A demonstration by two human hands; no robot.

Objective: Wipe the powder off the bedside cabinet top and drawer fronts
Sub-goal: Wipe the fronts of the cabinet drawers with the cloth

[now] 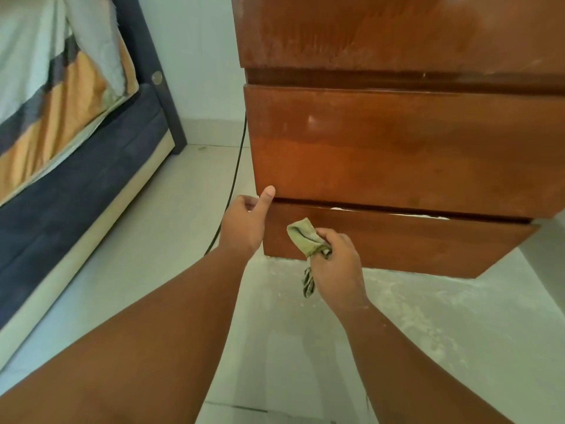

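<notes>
Right hand (pixel 336 264) is balled up tight around a greenish rag (pixel 307 237), pressing it on the bottom drawer front (pixel 412 243) near its left end. Left hand (pixel 244 223) is loosely curled, holding nothing, thumb up against the middle drawer's (pixel 397 148) lower left corner. White powder's all over the floor (pixel 428 316) under the cabinet (pixel 382 32).
</notes>
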